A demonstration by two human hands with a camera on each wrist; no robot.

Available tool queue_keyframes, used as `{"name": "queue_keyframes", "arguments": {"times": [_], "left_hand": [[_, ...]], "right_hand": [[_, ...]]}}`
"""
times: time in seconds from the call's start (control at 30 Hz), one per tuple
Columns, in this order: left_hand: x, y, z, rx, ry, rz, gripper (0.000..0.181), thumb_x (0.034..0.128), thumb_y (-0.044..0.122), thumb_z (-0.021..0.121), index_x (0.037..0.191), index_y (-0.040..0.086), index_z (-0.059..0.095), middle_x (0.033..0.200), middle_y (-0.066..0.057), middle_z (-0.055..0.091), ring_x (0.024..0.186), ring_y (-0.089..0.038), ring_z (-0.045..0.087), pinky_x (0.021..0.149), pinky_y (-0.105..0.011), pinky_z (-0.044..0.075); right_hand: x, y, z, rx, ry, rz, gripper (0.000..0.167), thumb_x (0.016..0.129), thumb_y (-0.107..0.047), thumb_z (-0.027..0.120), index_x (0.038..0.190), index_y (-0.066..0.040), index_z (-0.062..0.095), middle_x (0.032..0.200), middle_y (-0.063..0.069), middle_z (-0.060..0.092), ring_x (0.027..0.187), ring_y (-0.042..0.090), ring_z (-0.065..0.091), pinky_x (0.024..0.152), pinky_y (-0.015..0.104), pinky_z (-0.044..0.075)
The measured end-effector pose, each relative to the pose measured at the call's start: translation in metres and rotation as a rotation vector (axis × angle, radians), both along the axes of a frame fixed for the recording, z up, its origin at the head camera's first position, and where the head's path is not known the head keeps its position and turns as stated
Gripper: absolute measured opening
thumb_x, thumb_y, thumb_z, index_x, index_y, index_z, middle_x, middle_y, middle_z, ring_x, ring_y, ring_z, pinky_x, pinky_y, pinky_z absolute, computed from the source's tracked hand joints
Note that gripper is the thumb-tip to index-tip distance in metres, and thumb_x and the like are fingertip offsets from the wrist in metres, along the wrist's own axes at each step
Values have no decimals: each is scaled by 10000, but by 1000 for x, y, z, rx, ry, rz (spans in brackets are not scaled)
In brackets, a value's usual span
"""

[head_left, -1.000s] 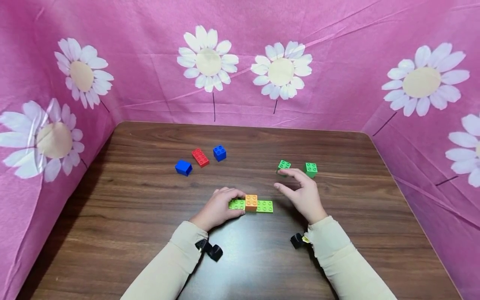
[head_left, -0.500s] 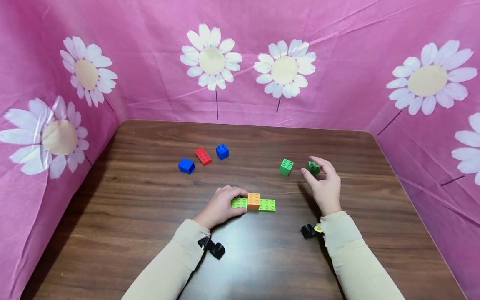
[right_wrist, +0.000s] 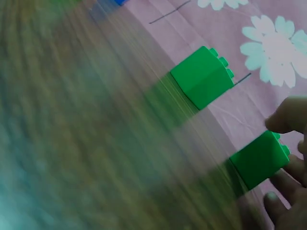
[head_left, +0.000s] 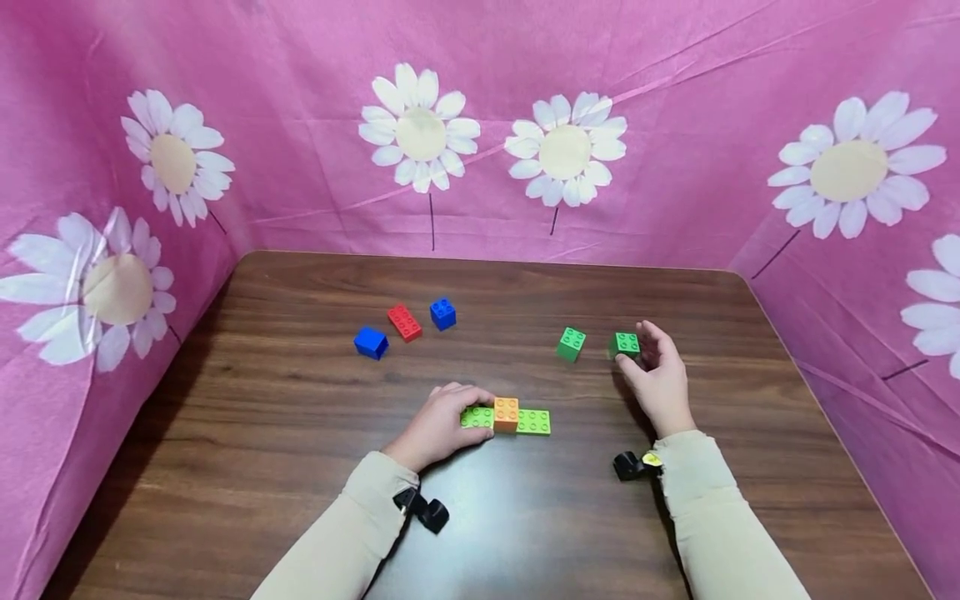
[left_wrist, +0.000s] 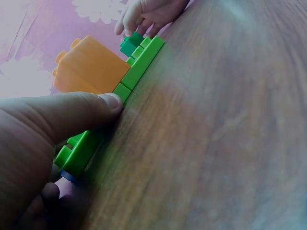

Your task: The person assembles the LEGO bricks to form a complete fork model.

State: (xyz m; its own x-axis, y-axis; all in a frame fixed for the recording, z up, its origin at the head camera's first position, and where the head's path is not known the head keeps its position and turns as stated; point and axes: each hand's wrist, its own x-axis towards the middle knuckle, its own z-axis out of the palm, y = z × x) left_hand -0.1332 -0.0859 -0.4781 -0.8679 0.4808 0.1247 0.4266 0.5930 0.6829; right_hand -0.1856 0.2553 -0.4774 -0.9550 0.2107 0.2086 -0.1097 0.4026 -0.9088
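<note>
In the head view my left hand [head_left: 438, 427] grips the left end of a low lime-green toy brick row [head_left: 534, 422], thumb in front and fingers behind. An orange brick [head_left: 506, 414] sits on top, across the row's middle. The left wrist view shows my thumb [left_wrist: 100, 104] pressed to the green side below the orange brick [left_wrist: 91, 67]. My right hand [head_left: 660, 386] has its thumb at the front and a finger at the right of a green brick [head_left: 625, 345]. In the right wrist view this brick [right_wrist: 261, 159] lies between thumb and fingers. Some fingertips are hidden.
A second green brick [head_left: 572, 343] stands just left of the right hand. Farther left lie a blue brick [head_left: 371, 342] on its side, a red brick [head_left: 405, 322] and another blue brick [head_left: 443, 314]. Pink flowered cloth [head_left: 300, 167] walls the wooden table [head_left: 525, 525].
My right hand has moved right, from the nearer green brick to the right-hand one. That brick looked tilted half a second ago and now stands level. The left hand stays on the row.
</note>
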Motion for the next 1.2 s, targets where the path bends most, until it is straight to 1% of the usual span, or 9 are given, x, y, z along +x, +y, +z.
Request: {"name": "queue_keyframes", "arguments": {"times": [0.1, 0.17, 0.33, 0.53, 0.6, 0.77, 0.83, 1.0, 1.2], "left_hand": [[1, 0, 0, 15, -1, -2, 365, 829, 222, 832, 1163, 152, 704, 1150, 23, 712, 1033, -172, 583, 944, -426, 393], [1, 1, -1, 14, 3, -1, 364, 830, 222, 830, 1164, 152, 704, 1148, 25, 712, 1031, -169, 583, 934, -420, 393], [0, 0, -1, 4, 3, 5, 368, 828, 224, 832, 1167, 153, 705, 1140, 31, 712, 1023, -166, 581, 920, -408, 396], [1, -1, -1, 2, -7, 7, 368, 831, 225, 831, 1171, 157, 707, 1146, 28, 711, 1031, -166, 582, 921, -413, 399], [1, -1, 0, -1, -10, 4, 371, 834, 228, 829, 1177, 157, 705, 1153, 26, 710, 1038, -168, 583, 927, -414, 398], [0, 0, 1, -8, -4, 4, 373, 834, 230, 829, 1178, 154, 706, 1158, 16, 708, 1048, -180, 585, 937, -420, 399], [-1, 0, 1, -6, -4, 7, 370, 831, 226, 831, 1172, 155, 707, 1156, 14, 709, 1045, -181, 584, 939, -423, 399], [0, -1, -1, -10, -15, 9, 370, 828, 227, 832, 1169, 160, 706, 1157, 15, 711, 1039, -176, 582, 939, -420, 399], [1, 0, 0, -6, -18, 3, 368, 835, 229, 827, 1175, 159, 705, 1163, 18, 709, 1043, -176, 582, 943, -423, 399]], "right_hand": [[-1, 4, -1, 26, -41, 29, 656, 887, 52, 670, 1482, 42, 394, 1452, 216, 516, 1306, 324, 503, 1046, 229, 421], [-2, 6, -1, 60, -59, 40, 657, 891, 58, 662, 1485, 56, 381, 1448, 233, 515, 1297, 348, 514, 1031, 205, 429], [-4, 8, -2, 150, -78, 24, 592, 903, 12, 685, 1446, 52, 454, 1402, 228, 558, 1240, 345, 562, 988, 201, 444], [-3, 7, -3, 170, -85, 11, 541, 915, -42, 699, 1412, 44, 505, 1364, 226, 585, 1200, 343, 581, 938, 166, 423], [-3, 7, -3, 178, -89, 7, 537, 918, -49, 699, 1412, 40, 509, 1358, 228, 590, 1198, 343, 585, 944, 189, 434], [-3, 6, -2, 202, -82, -8, 495, 916, -58, 706, 1381, 18, 553, 1305, 230, 622, 1159, 330, 604, 971, 349, 462], [-4, 6, -3, 201, -75, -7, 479, 914, -61, 714, 1364, 18, 569, 1280, 228, 635, 1140, 319, 610, 958, 322, 465], [0, 5, -3, 198, -67, 4, 464, 908, -67, 730, 1341, 22, 589, 1232, 223, 663, 1077, 215, 612, 879, 149, 439], [4, 4, -4, 149, -63, 27, 466, 890, -102, 769, 1315, 4, 610, 1198, 216, 682, 962, -45, 576, 858, 113, 446]]}}
